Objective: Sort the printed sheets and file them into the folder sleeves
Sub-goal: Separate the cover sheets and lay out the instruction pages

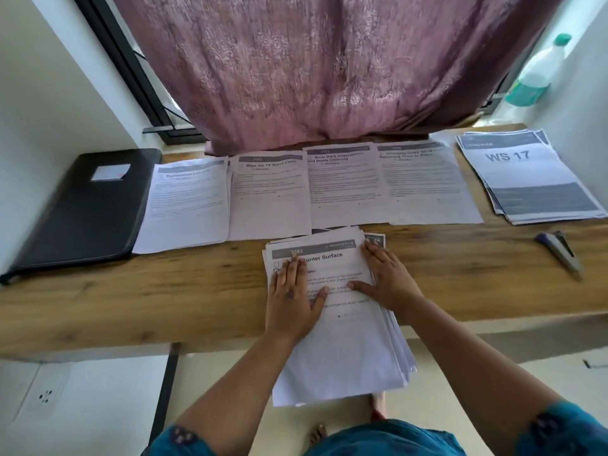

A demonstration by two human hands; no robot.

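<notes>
A stack of printed sheets (345, 350) lies at the table's front edge and hangs over it toward me. My left hand (293, 299) lies flat on the top sheet's left side, fingers straight. My right hand (385, 276) rests flat along the stack's right side, thumb pointing left. Behind the stack, several single sheets lie in a row, from one at the left (187, 205) to one at the right (427, 189). A black closed folder (82, 212) sits at the far left. Another pile, topped by a sheet marked "WS 17" (526, 176), lies at the far right.
A stapler (561, 250) lies on the wooden table (131, 301) at the right. A pink curtain (322, 67) hangs behind the sheets. A plastic bottle (536, 72) stands on the sill at the back right. White walls close in on both sides.
</notes>
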